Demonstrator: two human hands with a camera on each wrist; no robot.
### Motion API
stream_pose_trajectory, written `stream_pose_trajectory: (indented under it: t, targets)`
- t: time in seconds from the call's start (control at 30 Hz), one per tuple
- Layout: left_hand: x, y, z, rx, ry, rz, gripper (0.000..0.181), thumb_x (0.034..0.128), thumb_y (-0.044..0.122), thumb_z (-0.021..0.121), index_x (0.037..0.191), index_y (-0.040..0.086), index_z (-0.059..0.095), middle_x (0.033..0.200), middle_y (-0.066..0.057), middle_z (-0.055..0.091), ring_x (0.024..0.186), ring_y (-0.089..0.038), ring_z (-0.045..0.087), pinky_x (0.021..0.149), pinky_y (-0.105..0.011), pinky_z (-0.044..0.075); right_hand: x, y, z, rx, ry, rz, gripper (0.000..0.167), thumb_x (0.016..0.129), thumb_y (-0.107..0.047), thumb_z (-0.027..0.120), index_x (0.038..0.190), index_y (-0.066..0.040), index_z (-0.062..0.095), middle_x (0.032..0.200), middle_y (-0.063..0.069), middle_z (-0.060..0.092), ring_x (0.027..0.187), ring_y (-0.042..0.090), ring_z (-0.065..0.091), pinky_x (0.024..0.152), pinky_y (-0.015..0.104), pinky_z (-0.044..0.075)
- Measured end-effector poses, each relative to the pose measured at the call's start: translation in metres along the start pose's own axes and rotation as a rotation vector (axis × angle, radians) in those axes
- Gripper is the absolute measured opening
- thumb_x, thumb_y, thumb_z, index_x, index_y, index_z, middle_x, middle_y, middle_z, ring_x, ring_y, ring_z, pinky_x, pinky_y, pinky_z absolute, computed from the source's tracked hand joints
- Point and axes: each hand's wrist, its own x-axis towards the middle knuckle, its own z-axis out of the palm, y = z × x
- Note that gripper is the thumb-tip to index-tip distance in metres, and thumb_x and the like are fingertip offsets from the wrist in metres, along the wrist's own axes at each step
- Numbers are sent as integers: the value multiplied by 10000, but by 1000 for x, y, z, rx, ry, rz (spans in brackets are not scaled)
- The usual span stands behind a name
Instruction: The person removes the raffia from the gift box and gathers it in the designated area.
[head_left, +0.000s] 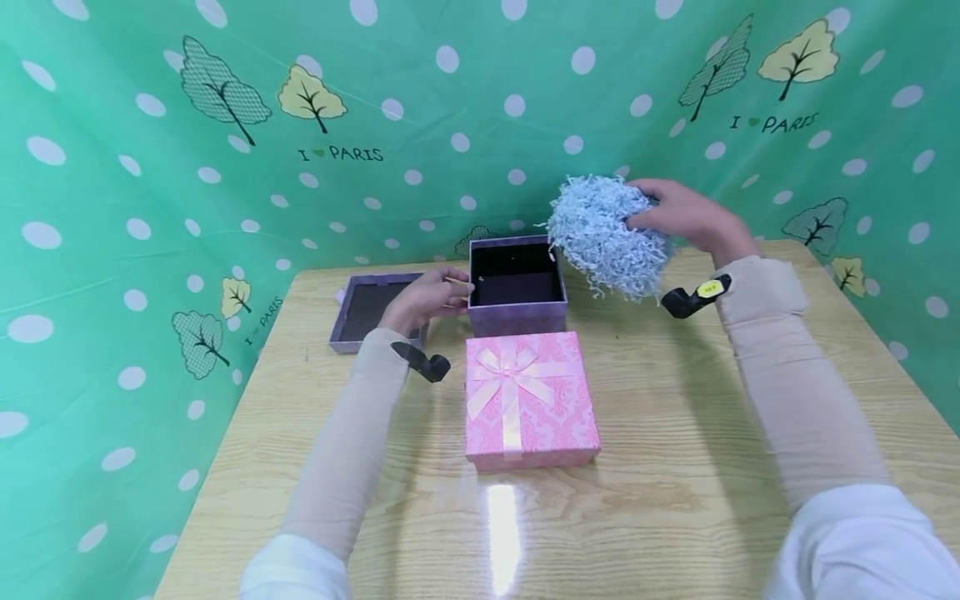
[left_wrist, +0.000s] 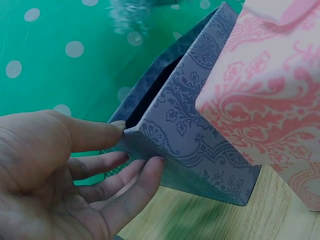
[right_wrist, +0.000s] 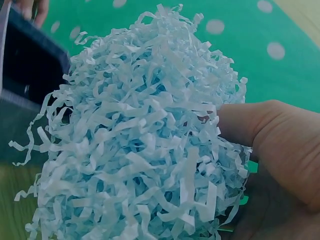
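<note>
A big clump of light blue shredded paper point(head_left: 611, 237) point(right_wrist: 135, 135) is gripped by my right hand point(head_left: 686, 215) point(right_wrist: 280, 150), raised just right of the purple box; its fingertips are buried in the strands. The purple box point(head_left: 517, 319) point(left_wrist: 200, 110) stands lidless, its dark inside showing. At its left side, my left hand point(head_left: 431, 298) point(left_wrist: 70, 170) touches the rim corner with the thumb, the other fingers lying along the outer wall, loosely bent. In front of the purple box sits a pink box point(head_left: 532, 400) point(left_wrist: 270, 90) with a ribbon bow, closed.
To the left of the purple box lies a shallow purple lid point(head_left: 345, 333), dark side up, partly behind my left hand. The wooden table point(head_left: 660, 517) reaches back to a green dotted cloth point(head_left: 420, 100) hanging behind and at the sides.
</note>
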Motion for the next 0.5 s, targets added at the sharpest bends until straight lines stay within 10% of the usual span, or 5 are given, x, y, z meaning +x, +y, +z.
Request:
stream_pose_trajectory:
  t: [0.27, 0.5]
  targets:
    - [0, 0, 0, -4, -2, -2, 400, 966, 73, 534, 1320, -10, 366, 1377, -269, 383, 883, -196, 538, 1060, -457, 431, -7, 37, -5, -22, -23, 58, 763, 979, -277, 524, 1542, -119, 32, 1600, 158, -62, 1454, 419, -20, 1134, 653, 127]
    - [-1, 0, -1, -1, -3, -4, 408, 965, 73, 535, 1325, -9, 362, 1171, -152, 484, 871, -192, 541, 1055, -455, 437, -5, 69, 0, -39, -9, 92, 763, 967, -245, 544, 1529, -44, 68, 1575, 255, 18, 1424, 483, 49, 1112, 669, 162]
